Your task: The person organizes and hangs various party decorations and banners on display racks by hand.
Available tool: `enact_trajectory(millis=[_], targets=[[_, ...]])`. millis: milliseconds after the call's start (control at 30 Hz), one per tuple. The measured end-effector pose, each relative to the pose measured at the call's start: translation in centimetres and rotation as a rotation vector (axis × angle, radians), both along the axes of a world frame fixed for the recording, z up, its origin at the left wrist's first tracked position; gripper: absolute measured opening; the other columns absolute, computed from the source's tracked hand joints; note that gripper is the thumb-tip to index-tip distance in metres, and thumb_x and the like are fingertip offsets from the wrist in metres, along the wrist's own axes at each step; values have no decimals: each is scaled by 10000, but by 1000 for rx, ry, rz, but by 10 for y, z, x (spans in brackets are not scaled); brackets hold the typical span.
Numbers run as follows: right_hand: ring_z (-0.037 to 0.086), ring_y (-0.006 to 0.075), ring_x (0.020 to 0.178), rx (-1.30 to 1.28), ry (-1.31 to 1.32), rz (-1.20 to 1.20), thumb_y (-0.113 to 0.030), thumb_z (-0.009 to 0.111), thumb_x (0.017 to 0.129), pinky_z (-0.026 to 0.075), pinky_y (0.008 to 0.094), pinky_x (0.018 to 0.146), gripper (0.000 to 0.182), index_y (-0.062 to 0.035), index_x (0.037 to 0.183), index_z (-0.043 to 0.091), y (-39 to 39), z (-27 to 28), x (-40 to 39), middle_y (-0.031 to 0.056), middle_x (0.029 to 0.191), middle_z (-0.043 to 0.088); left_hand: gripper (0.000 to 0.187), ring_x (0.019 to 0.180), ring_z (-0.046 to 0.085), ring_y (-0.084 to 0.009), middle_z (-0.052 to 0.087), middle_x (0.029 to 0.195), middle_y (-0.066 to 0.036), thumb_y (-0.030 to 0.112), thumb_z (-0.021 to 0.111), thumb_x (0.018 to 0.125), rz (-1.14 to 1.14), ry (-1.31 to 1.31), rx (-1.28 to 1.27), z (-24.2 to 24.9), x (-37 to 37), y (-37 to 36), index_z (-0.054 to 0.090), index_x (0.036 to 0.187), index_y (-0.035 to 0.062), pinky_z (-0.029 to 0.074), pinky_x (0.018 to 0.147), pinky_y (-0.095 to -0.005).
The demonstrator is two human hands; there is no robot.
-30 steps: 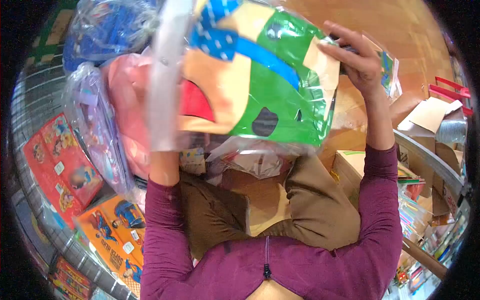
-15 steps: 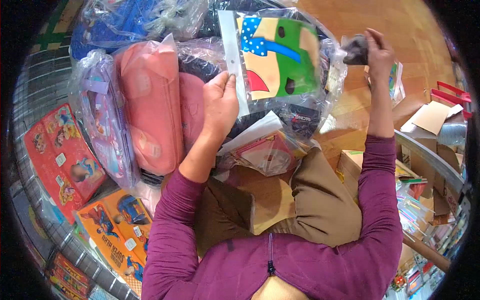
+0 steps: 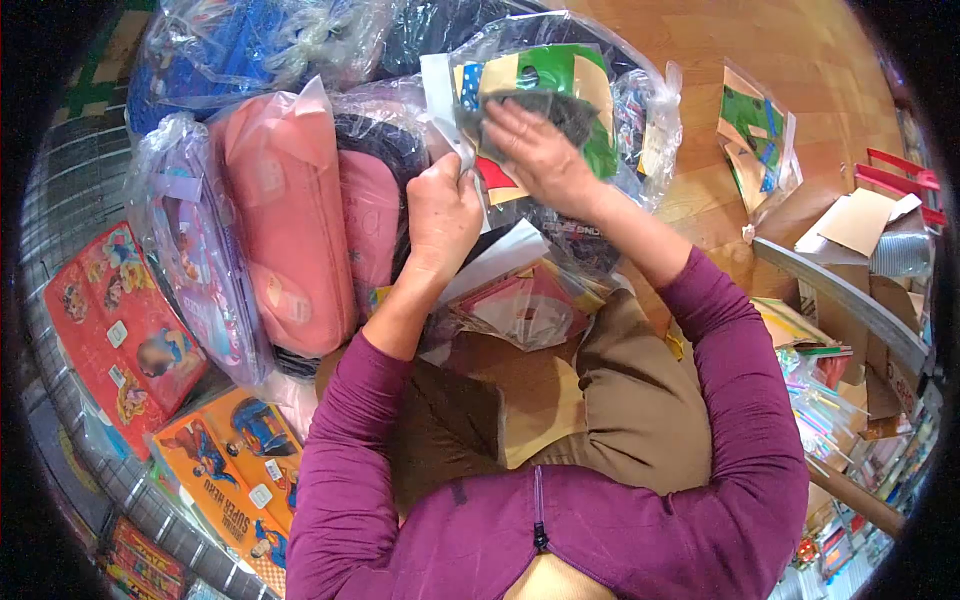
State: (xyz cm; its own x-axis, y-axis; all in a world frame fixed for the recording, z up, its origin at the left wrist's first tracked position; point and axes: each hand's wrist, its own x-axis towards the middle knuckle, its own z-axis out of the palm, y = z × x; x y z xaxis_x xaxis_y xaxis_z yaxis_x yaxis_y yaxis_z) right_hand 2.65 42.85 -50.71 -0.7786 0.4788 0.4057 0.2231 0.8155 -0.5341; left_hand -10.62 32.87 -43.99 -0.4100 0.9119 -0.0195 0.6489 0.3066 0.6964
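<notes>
My left hand is closed on the white-edged side of a clear plastic packet. Inside the packet is a colourful cut-out shape in green, beige and red with blue polka dots. Over the packet's face, my right hand presses a dark grey cloth, its fingers laid over it. The cloth covers the middle of the design. Below the hands, near my lap, lies another clear packet with a pink and white item and a white header strip.
To the left stand plastic-wrapped pencil cases, one coral pink and one purple. A red folder and an orange superhero folder lie beside them. On the wooden floor at right is another green packet; a metal rail runs near cardboard pieces.
My right hand has swung from the right onto the packet, bringing the dark cloth against its face. My left hand keeps hold of the packet's edge. The green packet on the floor is now uncovered.
</notes>
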Motion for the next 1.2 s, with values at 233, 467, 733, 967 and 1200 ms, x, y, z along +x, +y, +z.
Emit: enact_trajectory(millis=[233,467,733,967,1200], targets=[[481,291,1130,-38,107,-408,-2,495,779,360,334,973,381,-53,1153,542,92,-48,30,163,1227,492,93,691,562,-400,540,676,-251,38,522,773,25,-51,-14,3,0,1,529,723,-40,428,583,-425],[547,207,1007,-406,438,-384,57,452,801,419,302,884,300,24,1076,569,38,47,36,132,1102,579,93,593,596,-272,579,693,-221,26,518,790,18,-46,68,-3,-3,-1,563,813,-53,431,560,-346],[440,306,1169,-33,-2,117,72,484,665,354,368,992,476,-61,1115,564,0,-25,53,153,1264,457,66,736,554,-415,541,694,-262,20,512,774,54,-83,44,4,4,0,540,776,-41,430,611,-437],[501,304,1107,-291,155,-404,107,443,708,389,327,948,434,-35,1097,575,39,-18,85,165,1205,511,74,722,553,-419,541,696,-264,27,527,773,56,-50,-30,6,0,1,527,759,-45,425,596,-436],[450,283,1161,94,189,111,4,543,711,403,354,945,405,-58,1112,552,12,21,-17,151,1234,481,91,666,550,-398,532,707,-256,47,526,779,-15,30,60,-4,-3,-1,539,797,-41,417,572,-393]])
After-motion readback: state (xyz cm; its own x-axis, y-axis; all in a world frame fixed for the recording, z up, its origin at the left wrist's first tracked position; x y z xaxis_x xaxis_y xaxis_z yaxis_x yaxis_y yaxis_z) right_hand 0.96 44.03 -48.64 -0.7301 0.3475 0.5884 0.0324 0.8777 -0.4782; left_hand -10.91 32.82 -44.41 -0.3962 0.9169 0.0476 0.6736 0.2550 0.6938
